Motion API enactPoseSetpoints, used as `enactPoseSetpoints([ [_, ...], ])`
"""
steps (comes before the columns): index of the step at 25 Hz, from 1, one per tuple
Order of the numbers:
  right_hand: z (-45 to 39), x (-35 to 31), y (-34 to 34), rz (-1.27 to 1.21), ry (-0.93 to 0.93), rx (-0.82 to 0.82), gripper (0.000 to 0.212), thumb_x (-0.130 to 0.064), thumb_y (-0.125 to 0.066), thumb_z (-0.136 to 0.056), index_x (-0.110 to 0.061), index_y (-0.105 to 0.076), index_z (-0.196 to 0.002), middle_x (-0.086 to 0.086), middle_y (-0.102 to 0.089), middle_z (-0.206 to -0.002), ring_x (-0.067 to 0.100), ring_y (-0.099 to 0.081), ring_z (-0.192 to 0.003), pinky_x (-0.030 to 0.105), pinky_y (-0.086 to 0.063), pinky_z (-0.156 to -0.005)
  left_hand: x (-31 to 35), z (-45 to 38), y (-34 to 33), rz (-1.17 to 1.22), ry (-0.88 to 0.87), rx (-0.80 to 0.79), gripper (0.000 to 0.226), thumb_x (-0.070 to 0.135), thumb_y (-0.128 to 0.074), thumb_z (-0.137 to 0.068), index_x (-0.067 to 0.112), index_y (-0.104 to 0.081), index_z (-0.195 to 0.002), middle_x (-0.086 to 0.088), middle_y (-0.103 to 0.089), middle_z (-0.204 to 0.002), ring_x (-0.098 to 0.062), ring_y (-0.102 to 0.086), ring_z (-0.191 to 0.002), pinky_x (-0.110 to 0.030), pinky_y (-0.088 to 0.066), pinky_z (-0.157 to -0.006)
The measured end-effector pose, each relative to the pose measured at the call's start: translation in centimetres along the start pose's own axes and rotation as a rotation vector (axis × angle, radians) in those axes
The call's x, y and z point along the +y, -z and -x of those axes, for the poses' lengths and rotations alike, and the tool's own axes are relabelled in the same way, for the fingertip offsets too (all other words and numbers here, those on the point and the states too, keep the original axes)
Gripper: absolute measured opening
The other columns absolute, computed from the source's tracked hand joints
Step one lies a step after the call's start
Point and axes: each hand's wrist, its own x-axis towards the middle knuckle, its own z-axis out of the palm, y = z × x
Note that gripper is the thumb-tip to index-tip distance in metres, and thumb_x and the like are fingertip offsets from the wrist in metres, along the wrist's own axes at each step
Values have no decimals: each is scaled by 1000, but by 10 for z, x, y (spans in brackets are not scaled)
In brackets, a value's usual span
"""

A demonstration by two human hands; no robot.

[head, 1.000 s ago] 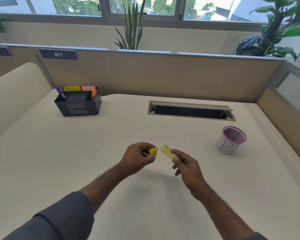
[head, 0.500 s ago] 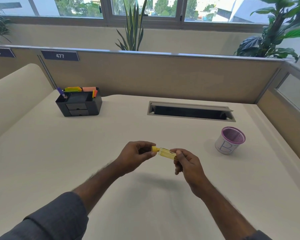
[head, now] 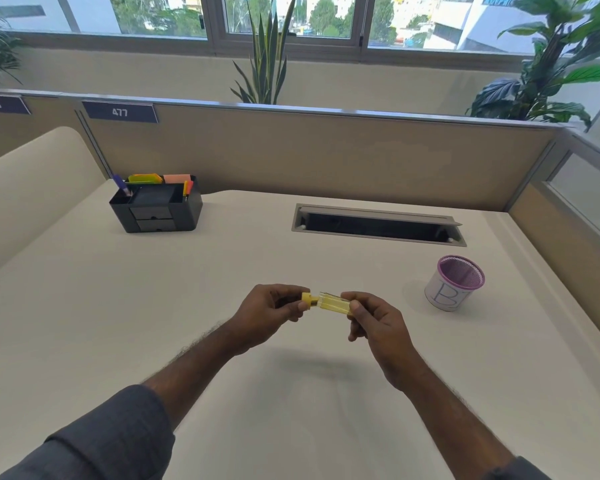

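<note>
Above the middle of the cream desk (head: 118, 323) I hold a small yellow object in two parts. My left hand (head: 267, 313) pinches the opaque yellow piece (head: 307, 299) at its left end. My right hand (head: 378, 320) pinches the translucent yellow cap (head: 333, 302) at its right end. The two parts meet, the yellow piece partly inside the cap, lying roughly level between my hands. What sits behind my left fingers is hidden.
A black desk organizer (head: 158, 207) with pens and sticky notes stands at the back left. A purple mesh cup (head: 454, 282) marked B stands to the right. An open cable slot (head: 378, 225) lies in the desk at the back. Partition walls bound the back and right.
A second ago the yellow piece and the cap were apart, one in each hand. My hands moved together and the two parts are now joined.
</note>
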Motion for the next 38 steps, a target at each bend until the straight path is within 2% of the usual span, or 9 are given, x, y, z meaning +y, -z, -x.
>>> enactPoseSetpoints([
  [4,-1,0,2,3,6,3,24,-7,-53,-99,-14,-74,-108,10,-58,-76,19,-52,-67,26,-53,-60,-1,0,-2,24,4,19,26,6,-67,-91,9,-71,-116,-11,-76,-95,-18,-65,-80,-30,-60,-80],
  [11,0,-1,-2,11,17,-27,23,-8,-54,-98,-15,-75,-107,6,-61,-75,17,-54,-67,26,-54,-61,0,-1,-7,-22,-11,-5,25,10,-68,-91,17,-73,-115,-8,-75,-88,-14,-65,-76,-30,-60,-80],
  [17,1,2,1,20,1,-14,24,-6,-59,-95,-14,-70,-115,10,-67,-91,14,-62,-69,25,-56,-67,0,-1,-8,-12,6,-5,24,9,-66,-92,13,-72,-115,-3,-76,-87,-11,-67,-76,-24,-59,-75],
  [21,1,4,2,-23,-4,-17,24,-2,-64,-91,-12,-71,-112,13,-71,-97,17,-65,-74,27,-57,-70,-1,-1,-9,0,17,-21,23,10,-63,-94,13,-72,-115,1,-74,-82,-10,-66,-74,-23,-58,-73],
  [25,2,7,2,-33,-4,-32,26,0,-67,-88,-11,-72,-111,18,-71,-101,20,-67,-79,32,-59,-78,-1,1,-10,8,26,-41,21,11,-61,-95,15,-73,-113,-3,-74,-83,-12,-67,-74,-24,-58,-73],
  [29,3,7,1,-47,-3,-30,29,5,-68,-86,-12,-73,-108,20,-72,-96,24,-68,-80,27,-57,-77,-1,3,-9,20,16,-56,20,12,-60,-96,26,-74,-102,-11,-72,-87,-15,-66,-76,-27,-59,-75],
  [34,3,8,-3,-34,19,-32,30,8,-68,-85,-11,-74,-107,18,-71,-95,22,-67,-82,26,-56,-77,-2,6,-6,21,31,-64,19,13,-59,-97,24,-75,-100,-5,-72,-82,-14,-66,-73,-26,-59,-73],
  [38,4,11,-8,-89,7,-2,20,2,-67,-88,-4,-72,-107,12,-74,-84,22,-69,-70,26,-56,-67,-2,7,-4,26,6,-53,21,9,-62,-94,23,-73,-104,-10,-72,-85,-13,-64,-75,-25,-58,-75],
])
